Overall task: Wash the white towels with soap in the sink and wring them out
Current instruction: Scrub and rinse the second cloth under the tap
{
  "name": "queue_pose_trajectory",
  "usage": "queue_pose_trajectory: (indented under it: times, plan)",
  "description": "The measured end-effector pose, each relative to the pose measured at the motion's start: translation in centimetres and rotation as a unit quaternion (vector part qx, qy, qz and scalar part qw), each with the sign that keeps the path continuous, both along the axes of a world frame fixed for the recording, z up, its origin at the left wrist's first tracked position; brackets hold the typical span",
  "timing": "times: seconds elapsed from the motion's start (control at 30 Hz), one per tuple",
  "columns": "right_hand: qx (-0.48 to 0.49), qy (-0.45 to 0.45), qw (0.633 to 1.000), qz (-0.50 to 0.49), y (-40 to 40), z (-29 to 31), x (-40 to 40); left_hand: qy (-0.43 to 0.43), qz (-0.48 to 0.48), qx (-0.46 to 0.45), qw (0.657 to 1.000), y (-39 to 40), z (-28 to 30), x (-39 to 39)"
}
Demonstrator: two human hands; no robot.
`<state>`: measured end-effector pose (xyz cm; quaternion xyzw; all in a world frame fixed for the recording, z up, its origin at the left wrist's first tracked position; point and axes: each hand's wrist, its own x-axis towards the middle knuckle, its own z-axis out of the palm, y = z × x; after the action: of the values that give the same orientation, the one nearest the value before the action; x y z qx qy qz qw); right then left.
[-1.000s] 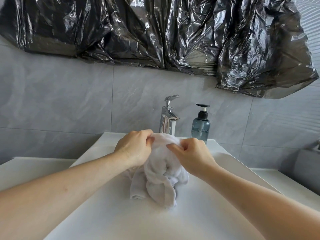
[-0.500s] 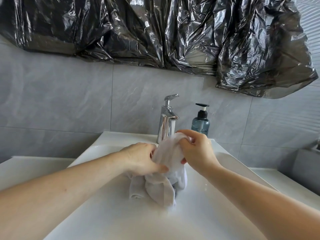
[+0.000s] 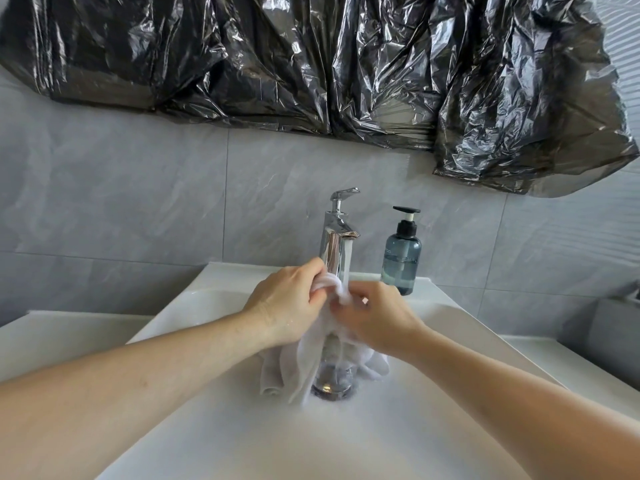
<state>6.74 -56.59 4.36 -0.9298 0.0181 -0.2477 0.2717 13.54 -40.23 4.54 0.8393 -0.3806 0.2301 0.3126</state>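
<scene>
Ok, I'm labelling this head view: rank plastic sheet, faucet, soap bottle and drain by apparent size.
1. plastic sheet
2. faucet
3. soap bottle, close to the faucet, so unsure
4. drain, partly hidden by the towel

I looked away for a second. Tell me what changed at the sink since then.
Both hands, left and right, kept gripping the white cloth towel and drew closer together under the chrome tap's stream, uncovering the metal drain. The blue-grey soap pump bottle stayed put.
</scene>
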Motion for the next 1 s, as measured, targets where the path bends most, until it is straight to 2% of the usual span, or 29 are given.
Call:
queue_pose_trajectory:
  times: [0.1,0.23,0.3,0.37,0.47,0.6,0.67,0.77,0.87,1.0]
  plan:
    - [0.036,-0.029,0.998,-0.032,-0.2,0.6,-0.1,0.061,-0.009,0.023,0.998,0.3,0.2,0.2]
    - [0.1,-0.066,0.991,-0.064,-0.7,1.1,-0.6,0.158,0.015,0.144,0.977,0.4,-0.2,-0.2]
    - [0.123,-0.074,0.988,-0.057,-0.7,1.3,-0.8,0.182,0.016,0.174,0.968,0.2,-0.4,-0.4]
    - [0.131,-0.065,0.988,-0.043,-0.7,1.2,-0.9,0.156,0.022,0.179,0.971,0.0,-0.4,-0.5]
    - [0.136,-0.026,0.99,-0.031,-0.8,1.3,-0.6,0.061,0.043,0.182,0.98,0.0,-0.1,-0.7]
    - [0.117,0.129,0.985,0.0,-1.5,0.9,-1.0,0.02,0.051,0.085,0.995,0.4,-0.1,-0.2]
    - [0.13,0.172,0.976,0.042,-1.4,0.4,-1.2,0.005,0.044,0.036,0.998,0.3,0.1,0.0]
    - [0.093,0.118,0.987,0.056,-1.3,-0.3,-0.4,-0.009,0.027,0.005,1.0,0.0,0.1,0.0]
    - [0.016,0.022,1.0,-0.007,-1.2,0.0,0.0,0.003,0.007,-0.008,1.0,-0.2,0.0,0.1]
    - [0.059,-0.034,0.997,-0.046,-1.4,0.5,-0.1,0.061,-0.026,0.033,0.997,-0.1,0.2,-0.4]
